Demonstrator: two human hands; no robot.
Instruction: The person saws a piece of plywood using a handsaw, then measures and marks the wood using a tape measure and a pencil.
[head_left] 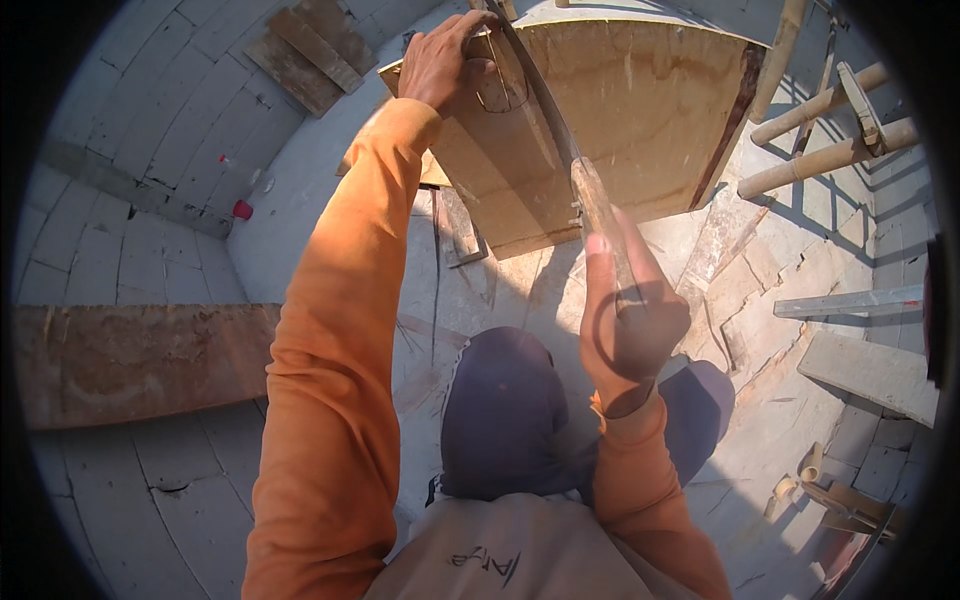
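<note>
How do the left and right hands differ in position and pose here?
The left hand is at the upper-left part of the wooden panel; the right hand is lower, near the knees. The left hand's thumb points right, while the right hand's thumb points away along the wooden handle it grips. Both are bare, with orange sleeves.

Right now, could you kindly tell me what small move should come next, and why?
Perhaps ease the left hand slightly left by the tan plywood panel, since that hand's fingers lie close to the grey metal blade of the wooden-handled saw gripped in the right hand.
</note>
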